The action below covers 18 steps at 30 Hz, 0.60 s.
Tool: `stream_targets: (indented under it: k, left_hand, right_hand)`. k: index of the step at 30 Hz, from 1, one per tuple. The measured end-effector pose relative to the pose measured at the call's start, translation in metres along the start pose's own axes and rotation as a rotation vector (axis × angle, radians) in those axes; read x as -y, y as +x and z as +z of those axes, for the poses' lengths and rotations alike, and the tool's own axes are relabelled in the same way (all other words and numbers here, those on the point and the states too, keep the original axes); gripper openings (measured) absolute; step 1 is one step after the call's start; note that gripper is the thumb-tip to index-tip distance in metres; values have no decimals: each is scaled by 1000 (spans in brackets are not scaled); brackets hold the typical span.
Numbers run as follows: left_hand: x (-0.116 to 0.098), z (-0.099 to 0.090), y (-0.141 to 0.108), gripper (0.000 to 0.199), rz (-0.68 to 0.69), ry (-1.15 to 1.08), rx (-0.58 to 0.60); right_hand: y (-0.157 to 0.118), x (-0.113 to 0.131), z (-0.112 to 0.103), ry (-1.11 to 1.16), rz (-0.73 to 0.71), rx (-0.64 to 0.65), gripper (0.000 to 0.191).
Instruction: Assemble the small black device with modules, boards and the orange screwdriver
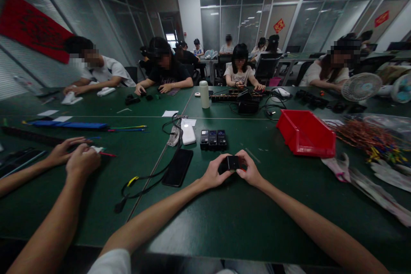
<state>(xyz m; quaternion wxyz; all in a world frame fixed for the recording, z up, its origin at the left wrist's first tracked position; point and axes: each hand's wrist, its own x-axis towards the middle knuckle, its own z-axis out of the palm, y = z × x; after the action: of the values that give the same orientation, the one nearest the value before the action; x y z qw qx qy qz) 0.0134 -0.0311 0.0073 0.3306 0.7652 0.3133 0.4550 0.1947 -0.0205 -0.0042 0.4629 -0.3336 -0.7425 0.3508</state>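
Between my two hands is a small black box-shaped device (233,163), held just above the green table. My left hand (215,170) grips its left side with thumb and fingers. On the other side, my right hand (249,168) closes on its right edge, where a bit of red shows by the thumb. Small pale marks, perhaps contacts, show along its lower front edge. Just beyond my hands stands a row of three similar black devices (213,140). A black smartphone (177,168) lies to the left of my left hand.
Right of my hands sits a red plastic bin (306,133), with gloves (345,169) and copper-coloured wires (369,137) beyond. A white power bank (188,132), a black cable (150,175) and a pale bottle (204,94) are nearby. At left, a co-worker's hands (80,156) handle wires.
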Motion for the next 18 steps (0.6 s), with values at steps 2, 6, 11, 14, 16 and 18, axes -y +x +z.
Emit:
stream_targets:
  k: [2,6,11,14,16,18]
  left_hand:
    - [0,0,0,44,0,-1,-3]
    - [0,0,0,45,-16,-20,-17]
    - [-1,1,2,46,-23,-47,-32]
    - [-3,2,3,48,-6,-61,-26]
    - [-4,2,4,49,-2,-77,-22]
    - [-3,2,5,49,-14,-91,-24]
  right_hand:
    - [0,-1,1,-3,3,-10,38]
    - [-1,-2,2,11,7,-13,38]
    - [-1,-3,1,17,21,-7,37]
    - [-1,-3,0,12,22,-4,38]
    - [-1,-2,0,8,31,1,39]
    - [-1,-1,-1,7,40,9,40]
